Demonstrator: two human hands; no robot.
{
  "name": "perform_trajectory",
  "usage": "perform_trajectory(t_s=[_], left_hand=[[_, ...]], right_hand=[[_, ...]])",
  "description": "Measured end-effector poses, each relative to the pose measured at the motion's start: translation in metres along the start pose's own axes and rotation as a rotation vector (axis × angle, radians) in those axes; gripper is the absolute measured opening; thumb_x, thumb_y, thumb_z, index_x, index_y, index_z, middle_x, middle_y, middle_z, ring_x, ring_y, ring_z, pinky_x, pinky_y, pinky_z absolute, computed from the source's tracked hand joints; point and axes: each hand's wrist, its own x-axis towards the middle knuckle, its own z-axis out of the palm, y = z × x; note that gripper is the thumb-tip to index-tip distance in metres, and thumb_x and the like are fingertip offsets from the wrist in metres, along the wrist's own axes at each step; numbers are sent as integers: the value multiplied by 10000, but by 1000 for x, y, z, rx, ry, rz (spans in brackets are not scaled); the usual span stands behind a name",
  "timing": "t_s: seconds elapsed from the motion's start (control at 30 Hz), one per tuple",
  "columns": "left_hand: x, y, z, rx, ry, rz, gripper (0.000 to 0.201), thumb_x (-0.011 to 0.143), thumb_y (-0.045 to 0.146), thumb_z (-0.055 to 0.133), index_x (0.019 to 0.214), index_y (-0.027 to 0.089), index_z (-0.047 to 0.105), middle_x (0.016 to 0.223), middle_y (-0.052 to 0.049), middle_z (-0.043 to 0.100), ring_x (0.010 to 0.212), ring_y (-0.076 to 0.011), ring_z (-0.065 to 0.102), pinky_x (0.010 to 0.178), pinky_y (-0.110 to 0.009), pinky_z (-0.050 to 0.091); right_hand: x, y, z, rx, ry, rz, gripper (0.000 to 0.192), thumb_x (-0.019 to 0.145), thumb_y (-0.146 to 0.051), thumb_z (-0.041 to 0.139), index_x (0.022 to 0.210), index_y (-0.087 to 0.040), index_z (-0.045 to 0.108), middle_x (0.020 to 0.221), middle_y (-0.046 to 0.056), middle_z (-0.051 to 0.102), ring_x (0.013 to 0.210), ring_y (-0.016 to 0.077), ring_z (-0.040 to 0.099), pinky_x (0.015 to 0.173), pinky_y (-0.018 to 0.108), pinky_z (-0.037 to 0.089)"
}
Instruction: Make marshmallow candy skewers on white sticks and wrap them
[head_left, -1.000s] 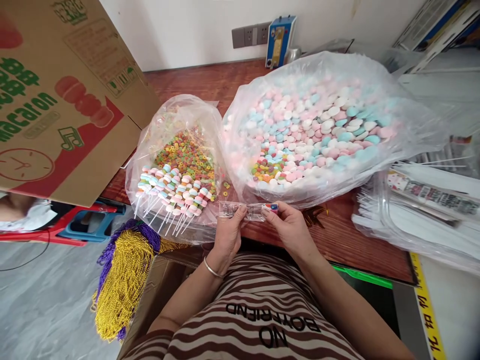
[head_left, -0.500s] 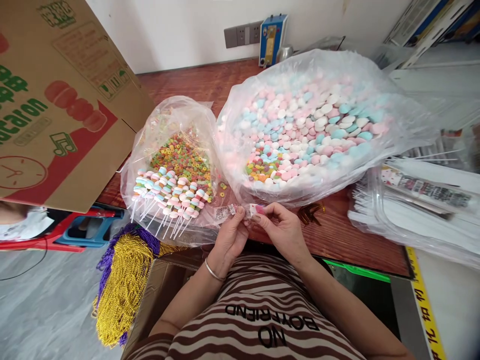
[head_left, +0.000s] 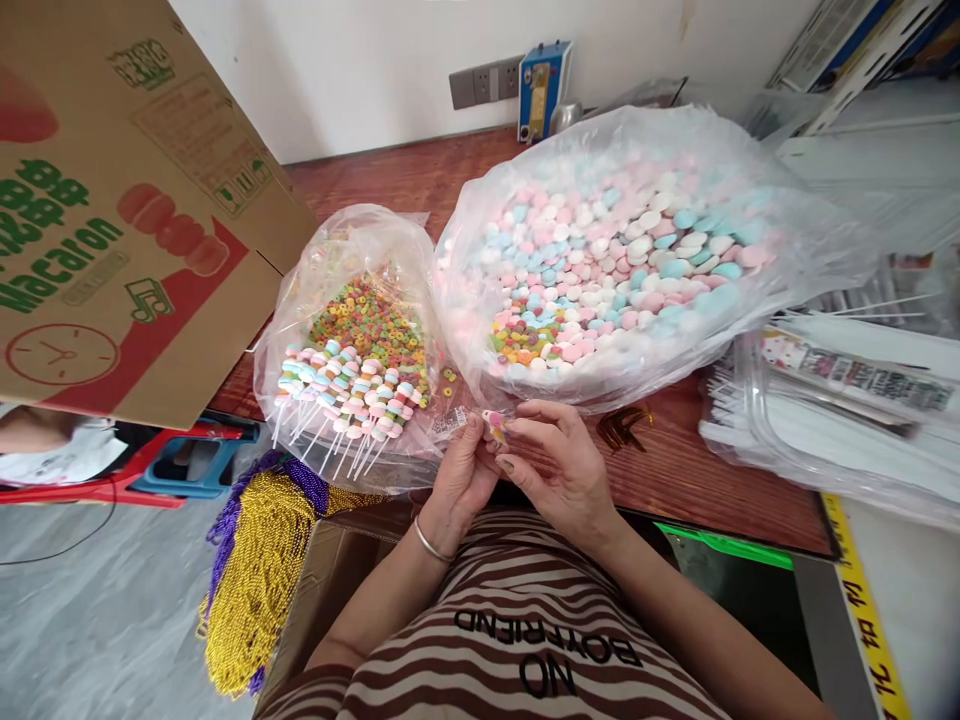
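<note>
My left hand (head_left: 459, 478) and my right hand (head_left: 556, 462) meet at the near edge of the wooden table (head_left: 697, 470). Between their fingertips they pinch a small clear printed wrapper (head_left: 459, 422) with a candy piece (head_left: 495, 424) at its right end. Just beyond the hands lies an open plastic bag (head_left: 300, 330) holding colourful ring candies and several finished candy skewers (head_left: 345, 385) on white sticks. To its right a large plastic bag (head_left: 795, 250) is full of pink, blue and white round candies.
A cardboard Macaron box (head_left: 127, 220) leans at the left. Gold and purple bead strings (head_left: 255, 570) hang over a box below the table. Clear bags of white sticks and printed wrappers (head_left: 825, 400) lie at the right. A wall socket and blue device (head_left: 536, 90) sit at the back.
My right hand has slid left along the wrapper toward my left hand. The wrapper, stretched out a second ago, is now bunched short between the fingertips.
</note>
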Motion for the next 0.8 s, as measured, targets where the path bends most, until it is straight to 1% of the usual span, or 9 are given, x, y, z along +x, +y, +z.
perform_trajectory(t_s=[0.07, 0.13, 0.23, 0.3, 0.4, 0.5, 0.57, 0.63, 0.8], left_hand=[[-4, 3, 2, 6, 23, 20, 374, 660, 349, 946, 722, 150, 636, 674, 35, 586, 599, -72, 509, 592, -209, 452], [-12, 15, 2, -5, 50, 55, 364, 675, 316, 940, 702, 155, 614, 662, 38, 572, 581, -68, 491, 566, -206, 437], [-30, 53, -11, -54, 97, 186, 374, 711, 252, 919, 664, 161, 559, 626, 53, 518, 552, -56, 455, 522, -191, 405], [-47, 87, -30, -100, 125, 354, 387, 746, 240, 897, 659, 167, 528, 612, 60, 485, 547, -53, 447, 515, -181, 401], [-74, 129, -65, -185, 171, 611, 417, 769, 288, 886, 678, 172, 496, 611, 69, 477, 536, -43, 441, 510, -167, 407], [-94, 148, -97, -256, 214, 745, 423, 746, 281, 904, 721, 169, 497, 627, 78, 486, 529, -29, 442, 517, -157, 412], [-101, 149, -113, -287, 233, 773, 414, 741, 272, 907, 749, 170, 507, 639, 79, 489, 537, -30, 454, 526, -159, 416], [-101, 145, -124, -314, 250, 766, 400, 747, 273, 902, 764, 170, 516, 647, 77, 486, 543, -35, 460, 531, -164, 419], [-90, 140, -139, -358, 274, 720, 342, 775, 265, 880, 784, 171, 550, 669, 66, 473, 553, -46, 451, 528, -176, 408]], right_hand=[[1, -2, -1, 22, -19, 8, 268, 940, -297, 696, 1205, -265, 672, 1225, 108, 649, 1119, 261, 653, 979, 452, 544], [4, -6, -2, 76, -20, 26, 259, 959, -309, 663, 1215, -267, 660, 1219, 110, 657, 1134, 265, 649, 1004, 460, 532], [9, -8, 6, 139, -70, 75, 209, 988, -298, 606, 1188, -264, 657, 1169, 107, 675, 1096, 256, 655, 976, 435, 538], [14, -5, 24, 138, -235, 97, 173, 1000, -277, 569, 1139, -245, 667, 1093, 98, 692, 1024, 239, 667, 904, 386, 546], [23, -2, 67, -1, -590, 72, 178, 1001, -217, 530, 1073, -211, 693, 1012, 80, 710, 912, 210, 669, 813, 319, 509], [38, -9, 116, -168, -817, 14, 216, 1012, -176, 503, 1067, -201, 710, 1039, 75, 721, 906, 197, 665, 767, 283, 456], [54, -19, 147, -230, -873, -35, 241, 1037, -191, 471, 1078, -200, 708, 1059, 80, 721, 939, 206, 664, 755, 283, 437], [71, -28, 176, -289, -866, -96, 267, 1058, -218, 435, 1105, -193, 697, 1069, 93, 718, 956, 221, 661, 749, 295, 428], [106, -45, 247, -426, -851, -326, 282, 1039, -165, 420, 1195, -142, 654, 1127, 169, 692, 982, 275, 649, 776, 350, 436]])
